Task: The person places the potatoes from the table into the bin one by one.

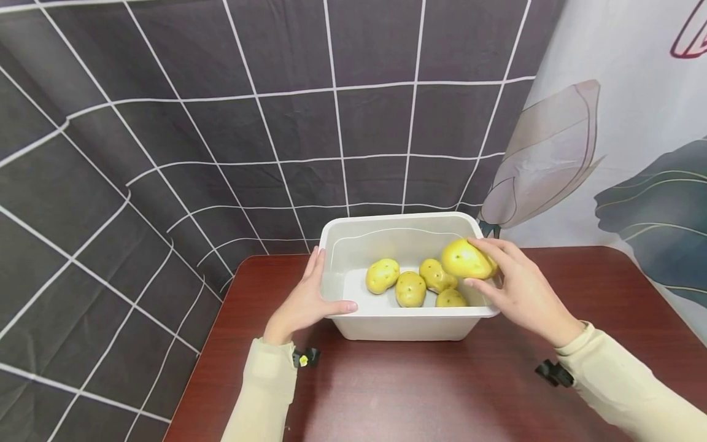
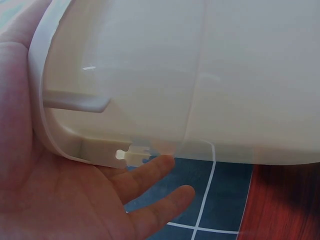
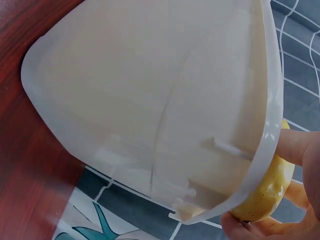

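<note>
A pale grey plastic bin stands on the table, with several yellow potatoes lying on its floor. Another potato is pinched between the thumb and fingers of my right hand, up at the bin's right end and above the ones inside. That held potato shows beyond the rim in the right wrist view. My left hand rests against the bin's left end, its thumb lying over the front rim. In the left wrist view two fingers extend fairly straight beside the bin's outer wall.
The bin sits on a reddish-brown wooden table. Behind and to the left hangs a dark grey cloth with white grid lines. At the right is a pale cloth with leaf shapes. Each wrist bears a small black device.
</note>
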Demonstrator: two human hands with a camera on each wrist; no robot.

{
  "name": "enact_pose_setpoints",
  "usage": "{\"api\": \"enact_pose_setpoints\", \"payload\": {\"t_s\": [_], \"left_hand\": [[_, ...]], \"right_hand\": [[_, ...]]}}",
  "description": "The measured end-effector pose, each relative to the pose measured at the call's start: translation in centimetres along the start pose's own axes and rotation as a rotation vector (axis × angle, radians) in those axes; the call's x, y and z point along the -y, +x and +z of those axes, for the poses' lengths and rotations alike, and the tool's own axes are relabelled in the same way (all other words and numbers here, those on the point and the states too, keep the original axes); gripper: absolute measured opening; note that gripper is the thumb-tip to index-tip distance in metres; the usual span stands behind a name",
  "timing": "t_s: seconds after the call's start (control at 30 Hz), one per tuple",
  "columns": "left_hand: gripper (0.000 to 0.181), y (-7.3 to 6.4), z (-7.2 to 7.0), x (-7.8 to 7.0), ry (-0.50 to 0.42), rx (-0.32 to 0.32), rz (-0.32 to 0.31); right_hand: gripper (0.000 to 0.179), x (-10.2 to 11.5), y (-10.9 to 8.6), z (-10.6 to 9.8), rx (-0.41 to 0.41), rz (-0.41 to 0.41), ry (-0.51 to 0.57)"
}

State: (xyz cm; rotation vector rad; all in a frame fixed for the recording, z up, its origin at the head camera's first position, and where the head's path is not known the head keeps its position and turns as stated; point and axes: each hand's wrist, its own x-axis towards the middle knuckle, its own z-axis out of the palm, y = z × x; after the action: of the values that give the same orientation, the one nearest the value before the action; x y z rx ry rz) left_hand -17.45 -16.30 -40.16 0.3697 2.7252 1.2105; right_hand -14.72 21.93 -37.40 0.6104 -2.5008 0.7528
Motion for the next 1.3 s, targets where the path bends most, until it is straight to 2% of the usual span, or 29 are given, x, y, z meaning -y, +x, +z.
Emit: {"api": "enact_pose_setpoints", "payload": {"t_s": [0.37, 1.3], "left_hand": [[0.131, -0.1, 0.0, -0.1, -0.005, -0.002, -0.004], [0.130, -0.1, 0.1, 0.0, -0.010, -0.001, 0.000]], "right_hand": [[0.076, 0.3, 0.1, 0.6, 0.026, 0.006, 0.036], [0.071, 0.5, -0.1, 1.5, 0.055, -0.009, 0.036]]}}
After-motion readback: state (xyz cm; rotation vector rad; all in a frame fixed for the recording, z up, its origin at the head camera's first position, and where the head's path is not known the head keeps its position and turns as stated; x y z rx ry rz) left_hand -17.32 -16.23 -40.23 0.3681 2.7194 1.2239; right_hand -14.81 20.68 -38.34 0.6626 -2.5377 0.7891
